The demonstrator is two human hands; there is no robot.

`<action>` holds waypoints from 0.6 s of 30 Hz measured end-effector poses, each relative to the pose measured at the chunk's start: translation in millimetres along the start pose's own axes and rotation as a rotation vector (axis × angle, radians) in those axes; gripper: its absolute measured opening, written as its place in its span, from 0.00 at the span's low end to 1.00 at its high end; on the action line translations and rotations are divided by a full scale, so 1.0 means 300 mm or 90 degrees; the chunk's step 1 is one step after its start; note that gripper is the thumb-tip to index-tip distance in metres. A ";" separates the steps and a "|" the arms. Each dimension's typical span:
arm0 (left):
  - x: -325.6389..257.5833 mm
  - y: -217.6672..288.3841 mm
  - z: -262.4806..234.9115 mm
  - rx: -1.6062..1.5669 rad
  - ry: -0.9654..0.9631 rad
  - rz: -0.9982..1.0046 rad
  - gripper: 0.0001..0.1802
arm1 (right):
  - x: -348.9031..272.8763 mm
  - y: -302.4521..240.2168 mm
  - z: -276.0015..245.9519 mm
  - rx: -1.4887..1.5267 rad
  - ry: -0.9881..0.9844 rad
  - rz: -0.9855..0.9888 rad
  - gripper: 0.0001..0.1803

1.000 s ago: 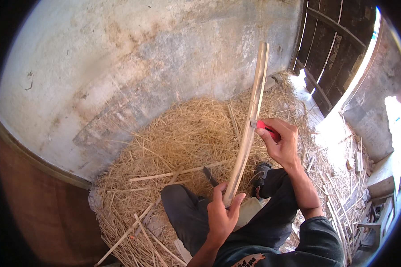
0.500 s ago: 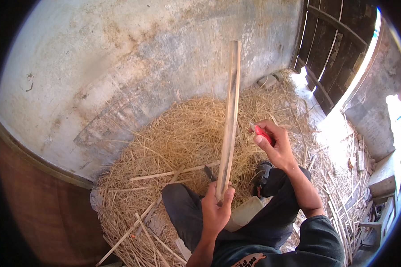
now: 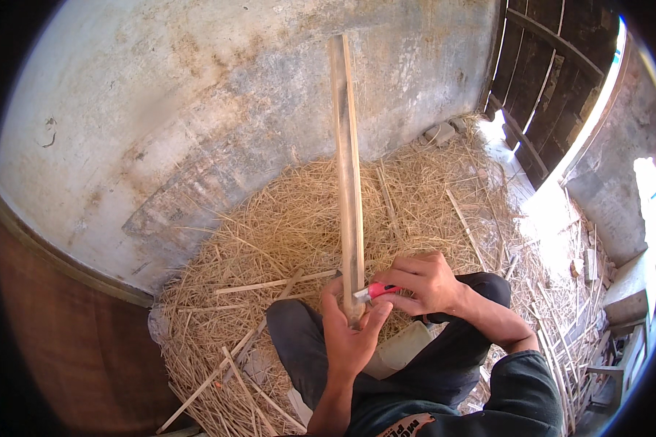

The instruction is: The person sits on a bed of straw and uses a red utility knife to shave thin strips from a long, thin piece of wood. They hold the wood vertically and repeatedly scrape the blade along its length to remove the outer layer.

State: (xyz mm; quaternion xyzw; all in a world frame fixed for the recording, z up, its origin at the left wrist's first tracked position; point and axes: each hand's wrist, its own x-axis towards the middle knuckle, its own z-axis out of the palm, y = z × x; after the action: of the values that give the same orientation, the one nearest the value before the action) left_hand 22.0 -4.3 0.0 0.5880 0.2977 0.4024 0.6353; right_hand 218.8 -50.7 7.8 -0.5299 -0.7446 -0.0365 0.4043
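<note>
A long, pale bamboo strip [image 3: 348, 175] with a darker lengthwise hollow stands nearly upright in front of me, leaning slightly left at the top. My left hand [image 3: 348, 344] is closed around its lower end, thumb on the right side. In my right hand [image 3: 428, 285] is a small knife [image 3: 381, 290] with a red handle, gripped between thumb and fingers. Its short blade lies against the strip's right edge, just above my left thumb. Behind my left fingers a small dark tip is partly hidden.
Straw and shavings [image 3: 291, 211] cover the floor around my bent legs. Loose strips [image 3: 210, 386] lie at the lower left. A stained wall [image 3: 233, 109] rises ahead, a dark slatted wooden door [image 3: 543, 80] stands far right, and a pale block [image 3: 627, 284] sits at right.
My right hand has moved left and down, bringing the knife's blade to the strip. The strip's top has swung left, and my left hand's grip has shifted slightly.
</note>
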 end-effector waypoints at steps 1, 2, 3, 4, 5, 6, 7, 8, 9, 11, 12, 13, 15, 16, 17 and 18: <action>-0.001 0.003 0.006 -0.012 0.006 0.013 0.33 | 0.000 -0.003 0.004 -0.008 -0.003 -0.007 0.12; -0.001 0.002 0.004 -0.013 -0.001 0.011 0.33 | 0.003 -0.007 0.003 0.000 -0.007 -0.012 0.12; 0.000 -0.001 0.001 -0.015 -0.008 0.009 0.33 | 0.008 -0.013 -0.003 0.007 -0.012 -0.016 0.13; 0.000 -0.003 0.000 -0.017 -0.017 0.008 0.33 | 0.011 -0.017 -0.007 0.013 -0.016 -0.021 0.13; 0.000 0.000 -0.001 -0.019 -0.019 0.001 0.33 | 0.011 -0.017 -0.005 0.014 -0.016 -0.021 0.13; 0.000 0.006 -0.002 -0.020 -0.021 -0.006 0.34 | 0.010 -0.018 -0.003 0.015 -0.016 -0.022 0.13; 0.001 0.009 -0.003 -0.021 -0.024 -0.013 0.34 | 0.009 -0.018 -0.003 0.015 -0.015 -0.022 0.13; 0.003 0.009 -0.005 -0.034 -0.026 -0.026 0.34 | 0.008 -0.019 -0.003 0.017 -0.016 -0.022 0.13; 0.005 0.009 -0.008 -0.046 -0.027 -0.038 0.34 | 0.008 -0.020 -0.004 0.019 -0.017 -0.022 0.13; 0.009 0.008 -0.015 -0.051 -0.028 -0.056 0.34 | 0.005 -0.020 -0.002 0.021 -0.017 -0.022 0.13; 0.011 0.007 -0.019 -0.044 -0.028 -0.061 0.34 | 0.003 -0.019 -0.004 0.020 -0.016 -0.022 0.13; 0.013 0.007 -0.023 -0.038 -0.029 -0.066 0.34 | 0.001 -0.018 -0.005 0.018 -0.015 -0.020 0.14; 0.019 -0.001 -0.031 -0.013 -0.030 -0.059 0.35 | 0.001 -0.015 -0.009 0.019 -0.019 -0.020 0.14; 0.023 0.000 -0.030 -0.001 -0.032 -0.055 0.35 | 0.000 -0.013 -0.010 0.019 -0.020 -0.020 0.14; 0.023 0.009 -0.026 -0.009 -0.033 -0.062 0.35 | -0.001 -0.010 -0.007 0.029 -0.017 -0.028 0.15; 0.024 0.026 -0.018 -0.017 -0.034 -0.069 0.34 | -0.002 -0.005 -0.002 0.039 -0.014 -0.037 0.16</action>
State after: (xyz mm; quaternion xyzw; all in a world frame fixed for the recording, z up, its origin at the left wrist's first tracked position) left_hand 19.9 4.6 7.7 0.5729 0.3067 0.3560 0.6716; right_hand 217.9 -52.3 8.4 -0.4958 -0.7648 -0.0198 0.4110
